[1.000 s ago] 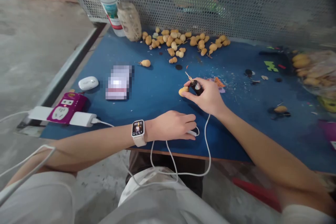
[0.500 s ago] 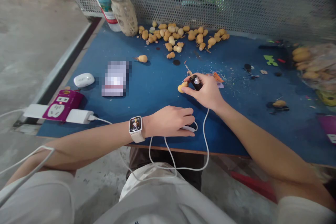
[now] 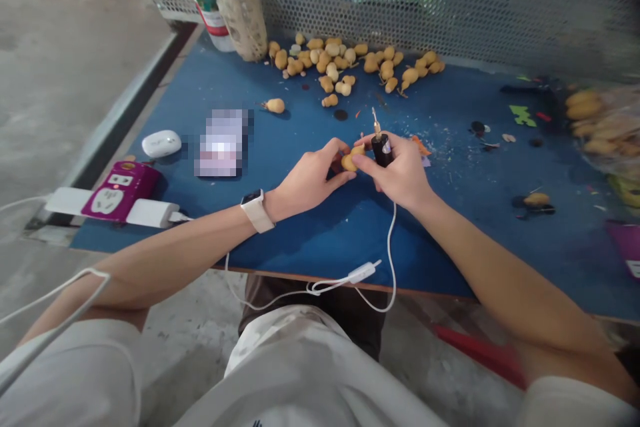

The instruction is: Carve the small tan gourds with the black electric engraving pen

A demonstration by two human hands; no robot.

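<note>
And here at the blue table (image 3: 295,193) both hands come together over one small yellow gourd (image 3: 353,159), held up just above the tabletop, near the middle! The left hand (image 3: 313,177) has its thumb and fingers closed in narrow on the gourd's left side, and the right hand (image 3: 400,170) has its thumb against the other side. That same right hand also grips a black cylindrical tool (image 3: 383,150), its thin metal tip pointing up and away from the person, and the tool stands just beside the gourd, to the right. Whether the right fingers touch the gourd behind the thumb is hard to tell from here. A white cable (image 3: 393,247) drops from under the right hand and loops past the table's front edge, with a white inline switch (image 3: 361,272) lying near that edge. Out along the back, by the perforated metal panel (image 3: 400,7), there's a whole crowd of gourds (image 3: 333,63), and one single gourd (image 3: 275,105) sits apart on the left, beyond the pixelated phone (image 3: 220,143). A white oval case (image 3: 161,144) rests left of that phone, a purple power strip (image 3: 120,190) nearer the person, and over on the right, a clear bag (image 3: 613,123) bulges with more gourds!
</note>
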